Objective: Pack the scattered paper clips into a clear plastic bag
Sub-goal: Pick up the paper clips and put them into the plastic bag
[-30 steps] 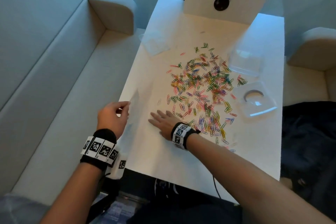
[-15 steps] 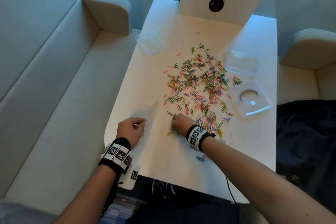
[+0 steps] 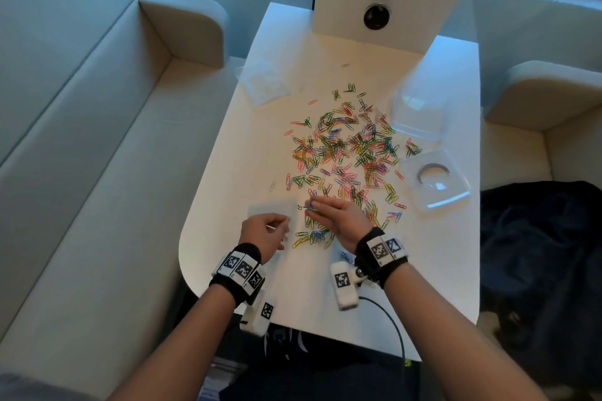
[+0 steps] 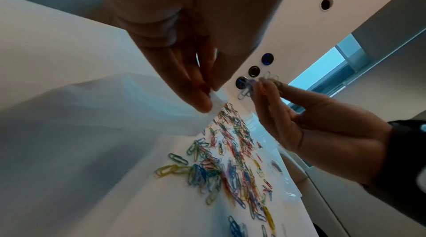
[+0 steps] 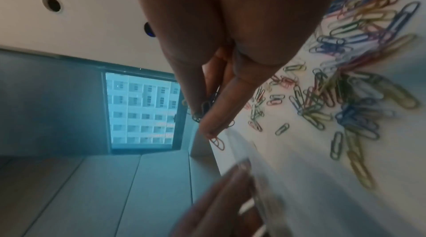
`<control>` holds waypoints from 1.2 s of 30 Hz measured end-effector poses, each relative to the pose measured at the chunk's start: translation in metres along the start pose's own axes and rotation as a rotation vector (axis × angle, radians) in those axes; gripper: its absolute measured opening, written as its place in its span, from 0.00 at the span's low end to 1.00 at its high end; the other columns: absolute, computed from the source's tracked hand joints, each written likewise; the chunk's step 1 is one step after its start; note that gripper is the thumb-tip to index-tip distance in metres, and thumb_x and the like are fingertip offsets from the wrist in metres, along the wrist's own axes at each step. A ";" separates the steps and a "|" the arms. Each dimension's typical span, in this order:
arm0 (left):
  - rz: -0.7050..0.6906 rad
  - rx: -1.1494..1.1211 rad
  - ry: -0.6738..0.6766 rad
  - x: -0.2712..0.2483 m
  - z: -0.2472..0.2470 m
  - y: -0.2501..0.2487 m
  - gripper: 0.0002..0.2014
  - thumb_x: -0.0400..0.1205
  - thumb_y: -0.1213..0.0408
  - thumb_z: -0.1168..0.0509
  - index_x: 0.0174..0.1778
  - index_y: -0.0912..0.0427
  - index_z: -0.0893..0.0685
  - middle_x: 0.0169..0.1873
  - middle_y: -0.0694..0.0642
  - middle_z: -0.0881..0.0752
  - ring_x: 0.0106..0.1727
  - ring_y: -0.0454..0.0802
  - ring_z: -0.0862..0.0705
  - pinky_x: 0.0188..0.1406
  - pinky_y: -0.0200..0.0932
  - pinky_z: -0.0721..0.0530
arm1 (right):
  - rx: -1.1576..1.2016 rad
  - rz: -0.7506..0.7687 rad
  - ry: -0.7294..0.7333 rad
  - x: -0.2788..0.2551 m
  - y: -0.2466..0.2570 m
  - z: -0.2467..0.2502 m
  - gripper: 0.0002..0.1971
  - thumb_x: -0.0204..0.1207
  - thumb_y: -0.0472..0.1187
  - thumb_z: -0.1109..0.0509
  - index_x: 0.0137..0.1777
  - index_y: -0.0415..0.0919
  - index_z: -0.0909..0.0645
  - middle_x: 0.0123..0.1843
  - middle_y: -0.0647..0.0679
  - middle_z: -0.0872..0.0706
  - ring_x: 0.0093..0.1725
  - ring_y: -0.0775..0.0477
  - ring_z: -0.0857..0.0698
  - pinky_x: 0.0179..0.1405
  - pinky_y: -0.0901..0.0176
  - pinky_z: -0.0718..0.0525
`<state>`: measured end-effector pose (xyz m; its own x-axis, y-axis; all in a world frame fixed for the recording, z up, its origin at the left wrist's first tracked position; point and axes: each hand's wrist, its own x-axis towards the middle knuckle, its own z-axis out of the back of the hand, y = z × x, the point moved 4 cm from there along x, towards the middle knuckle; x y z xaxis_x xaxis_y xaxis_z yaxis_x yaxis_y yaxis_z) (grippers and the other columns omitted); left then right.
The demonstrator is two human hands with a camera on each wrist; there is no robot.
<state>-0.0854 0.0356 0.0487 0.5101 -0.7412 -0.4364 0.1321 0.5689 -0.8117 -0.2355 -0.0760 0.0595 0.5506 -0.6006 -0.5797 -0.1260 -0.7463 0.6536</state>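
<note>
From the head view we see the white rounded worktop (image 3: 439,257) between pale cushioned benches (image 3: 97,172), with a wide scatter of coloured wire paper clips (image 3: 345,146) across its middle and two clear plastic box halves (image 3: 436,179) near its right edge. A thin clear plastic bag (image 3: 272,207) lies flat just left of the near clips. Only the left wrist view shows us how our left hand (image 4: 184,55) pinches the bag's (image 4: 92,113) corner between thumb and fingertip, lifting it. It also shows our right hand (image 4: 306,118) raised beside it, pinching a few clips (image 4: 247,88); the right wrist view (image 5: 230,49) confirms clips caught between thumb and fingers.
</note>
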 end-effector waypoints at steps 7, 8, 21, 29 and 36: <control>-0.053 0.007 -0.017 -0.001 -0.014 -0.010 0.08 0.81 0.66 0.29 0.54 0.62 0.09 0.34 0.53 0.09 0.30 0.45 0.09 0.42 0.44 0.08 | -0.082 -0.017 -0.142 0.000 -0.036 0.000 0.07 0.76 0.20 0.33 0.51 0.24 0.16 0.52 0.28 0.13 0.45 0.40 0.09 0.45 0.60 0.10; -0.064 0.023 -0.010 -0.001 -0.016 -0.011 0.08 0.81 0.66 0.29 0.53 0.61 0.09 0.34 0.53 0.09 0.29 0.44 0.10 0.41 0.42 0.08 | -0.128 -0.023 -0.150 0.000 -0.038 0.002 0.07 0.76 0.21 0.33 0.50 0.26 0.15 0.51 0.28 0.13 0.46 0.39 0.10 0.46 0.59 0.10; -0.219 0.160 0.106 -0.006 -0.032 -0.018 0.08 0.81 0.64 0.30 0.54 0.59 0.09 0.36 0.54 0.09 0.35 0.49 0.10 0.43 0.42 0.10 | -0.709 -0.083 -0.175 -0.001 -0.020 0.007 0.04 0.73 0.29 0.27 0.46 0.36 0.14 0.39 0.37 0.10 0.37 0.42 0.09 0.41 0.53 0.09; -0.080 0.061 0.086 0.006 -0.022 -0.005 0.08 0.81 0.68 0.29 0.54 0.59 0.10 0.35 0.53 0.08 0.36 0.48 0.08 0.50 0.50 0.08 | -1.160 0.070 0.063 0.000 -0.020 0.011 0.21 0.80 0.38 0.32 0.73 0.46 0.22 0.70 0.50 0.17 0.64 0.51 0.16 0.63 0.55 0.16; -0.035 -0.048 0.041 0.022 -0.008 -0.006 0.09 0.80 0.70 0.28 0.55 0.61 0.10 0.37 0.59 0.08 0.37 0.54 0.07 0.50 0.50 0.09 | -1.218 -0.044 -0.501 -0.041 0.005 0.123 0.20 0.72 0.42 0.24 0.65 0.46 0.17 0.58 0.45 0.11 0.54 0.46 0.13 0.61 0.54 0.15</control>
<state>-0.0817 0.0127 0.0405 0.4701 -0.7750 -0.4224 0.1076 0.5254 -0.8440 -0.3603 -0.0906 0.0261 0.1389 -0.8197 -0.5557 0.8482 -0.1912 0.4940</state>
